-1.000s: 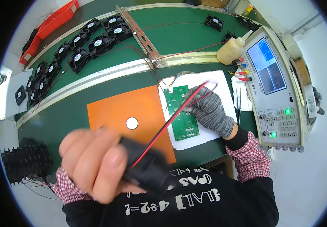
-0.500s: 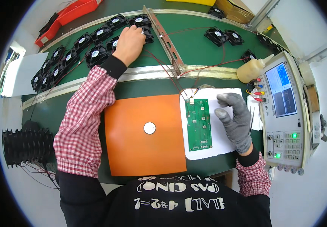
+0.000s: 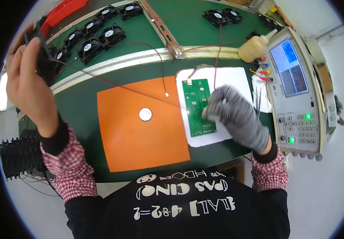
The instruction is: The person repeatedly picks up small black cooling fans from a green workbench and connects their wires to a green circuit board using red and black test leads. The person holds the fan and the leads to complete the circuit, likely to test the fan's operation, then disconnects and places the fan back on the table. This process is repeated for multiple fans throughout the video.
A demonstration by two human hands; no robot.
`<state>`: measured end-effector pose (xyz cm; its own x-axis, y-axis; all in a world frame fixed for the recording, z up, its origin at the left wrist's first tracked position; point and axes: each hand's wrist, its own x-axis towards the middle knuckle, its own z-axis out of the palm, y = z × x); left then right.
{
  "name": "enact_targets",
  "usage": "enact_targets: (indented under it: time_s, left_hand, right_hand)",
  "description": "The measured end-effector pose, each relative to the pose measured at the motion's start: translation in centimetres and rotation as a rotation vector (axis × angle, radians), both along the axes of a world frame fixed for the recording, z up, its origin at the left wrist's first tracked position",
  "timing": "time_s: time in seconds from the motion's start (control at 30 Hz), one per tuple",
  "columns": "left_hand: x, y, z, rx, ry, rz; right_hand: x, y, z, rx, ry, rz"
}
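Note:
My left hand [image 3: 30,79], bare and raised at the far left, grips a black cooling fan [image 3: 40,53]. A thin dark red wire trails from that fan across an orange mat [image 3: 144,147], blurred towards the circuit board. My right hand [image 3: 235,113], in a grey glove, is closed over the right edge of the green circuit board [image 3: 196,95]; whatever its fingertips hold is hidden. A red wire [image 3: 220,51] from the far right fans runs down to this glove. Beneath the board lies a white sheet [image 3: 233,75]. Another fan lead [image 3: 163,75] ends in a small white plug over the mat.
Several black fans [image 3: 109,34] stand in rows at the back left. A slotted metal rail [image 3: 160,26] divides the green bench. At right are a yellowish squeeze bottle [image 3: 253,48], tweezers [image 3: 257,98] and a test instrument [image 3: 299,115] with a lit screen. Stacked black racks [image 3: 22,155] stand left.
My left hand has lifted a fan from the back rows and swung it left towards me. My right hand has closed and moved left over the board. The view has shifted slightly.

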<state>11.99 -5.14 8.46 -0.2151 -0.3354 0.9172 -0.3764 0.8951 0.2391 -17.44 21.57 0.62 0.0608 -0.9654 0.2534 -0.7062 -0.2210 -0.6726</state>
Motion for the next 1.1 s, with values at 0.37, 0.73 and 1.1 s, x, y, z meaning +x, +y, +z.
enact_targets:
  time_s: [0.37,0.73,1.1]
  left_hand:
    - [-4.0,10.4,-9.4,0.709,-0.678,-0.461]
    - [-3.9,10.6,-9.1,0.387,-0.715,-0.484]
    - [-2.2,13.8,-4.2,1.670,-0.041,-1.578]
  right_hand:
    - [-0.8,-2.3,-4.2,-0.012,-0.178,-0.249]
    - [-0.8,-2.4,-4.5,0.014,-0.121,-0.242]
    - [-1.1,-2.5,-4.7,-0.036,-0.103,-0.241]
